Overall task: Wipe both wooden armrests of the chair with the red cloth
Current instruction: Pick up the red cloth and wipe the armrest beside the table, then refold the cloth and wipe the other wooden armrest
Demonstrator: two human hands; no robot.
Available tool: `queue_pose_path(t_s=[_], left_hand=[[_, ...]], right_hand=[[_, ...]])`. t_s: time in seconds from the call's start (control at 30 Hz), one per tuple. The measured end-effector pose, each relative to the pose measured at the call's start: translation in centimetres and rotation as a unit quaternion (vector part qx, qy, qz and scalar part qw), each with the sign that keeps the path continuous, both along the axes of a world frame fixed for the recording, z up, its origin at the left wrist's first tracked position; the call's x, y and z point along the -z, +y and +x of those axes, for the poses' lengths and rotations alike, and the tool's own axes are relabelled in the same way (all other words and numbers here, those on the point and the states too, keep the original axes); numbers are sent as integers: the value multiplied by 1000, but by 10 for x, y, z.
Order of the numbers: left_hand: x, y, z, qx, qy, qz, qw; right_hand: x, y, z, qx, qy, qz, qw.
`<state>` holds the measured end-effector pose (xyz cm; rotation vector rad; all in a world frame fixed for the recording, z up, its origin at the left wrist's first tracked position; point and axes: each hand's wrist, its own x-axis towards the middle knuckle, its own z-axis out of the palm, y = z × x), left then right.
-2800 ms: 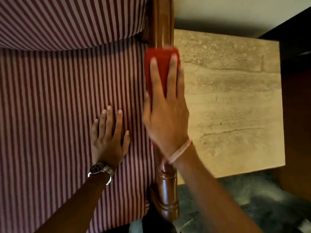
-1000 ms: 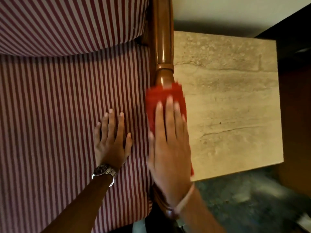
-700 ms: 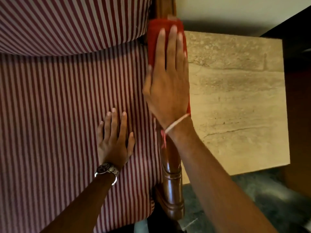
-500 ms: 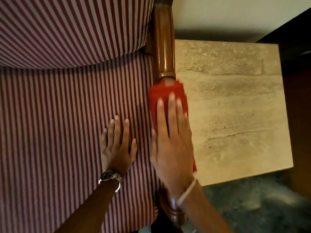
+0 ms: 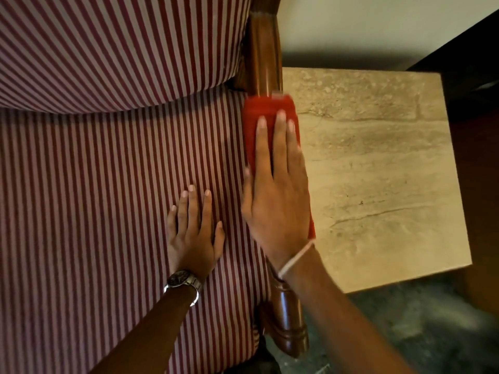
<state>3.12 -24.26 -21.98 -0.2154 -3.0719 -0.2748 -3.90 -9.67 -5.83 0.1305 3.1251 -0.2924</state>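
Seen from above, a person leans over a chair with a red-and-white striped seat cushion (image 5: 94, 211) and a polished wooden armrest (image 5: 266, 63) running from the near edge of the view up toward the backrest. The right hand (image 5: 278, 201) lies flat, palm down, on a red cloth (image 5: 267, 109) that is draped over the middle of this armrest; the fingers (image 5: 279, 139) are straight and held close together, pressing the cloth down rather than gripping it. The cloth shows beyond the fingertips and in a strip along the outer edge of the hand. The left hand (image 5: 193, 233), with a wristwatch (image 5: 183, 282) on its wrist, rests open on the seat cushion just beside the armrest, fingers straight and slightly spread, holding nothing. A pale stone-topped side table (image 5: 378, 171) stands against the outer side of the chair. The chair's other armrest is out of view. The cloth looks soft, light and limp, so it would probably bunch or slide off the rounded wood unless it is pinned under a flat palm, as here. The glossy wood looks hard and slick, which suggests the cloth will glide easily. The cloth seems best held by folding its edges around the sides of the rail.
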Motion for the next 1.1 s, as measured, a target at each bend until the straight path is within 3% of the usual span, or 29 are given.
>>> queue_pose_path(t_s=[0.13, 0.23, 0.3, 0.37, 0.43, 0.5, 0.6, 0.77, 0.9, 1.1], left_hand=[[-11, 1, 0, 1, -23, 8, 1000], [-34, 4, -5, -15, -57, 53, 997], [-56, 6, -12, -54, -76, 170, 981], [-82, 9, -17, -98, -120, 361, 920], [-114, 13, -17, -113, -215, 527, 815], [-134, 20, -19, -82, -342, 603, 716], [-140, 37, -19, -57, -399, 645, 649], [-154, 29, -17, -65, -356, 684, 633], [-174, -20, -22, -64, -339, 690, 636], [-217, -168, -25, -76, -237, 611, 751]], right_hand=[[-4, 3, 74, -21, -50, -3, 999], [-20, 14, 72, 27, -54, -230, 971], [-30, 31, 59, 128, 8, -350, 928], [-36, 52, 44, 220, -11, -412, 884], [-37, 70, 31, 283, -104, -517, 801], [-34, 79, 20, 316, -184, -584, 725], [-32, 80, 12, 291, -224, -592, 717], [-54, 64, 6, 268, -131, -569, 766], [-85, 20, 0, 233, -115, -596, 760], [-109, -114, -5, 189, -179, -654, 710]])
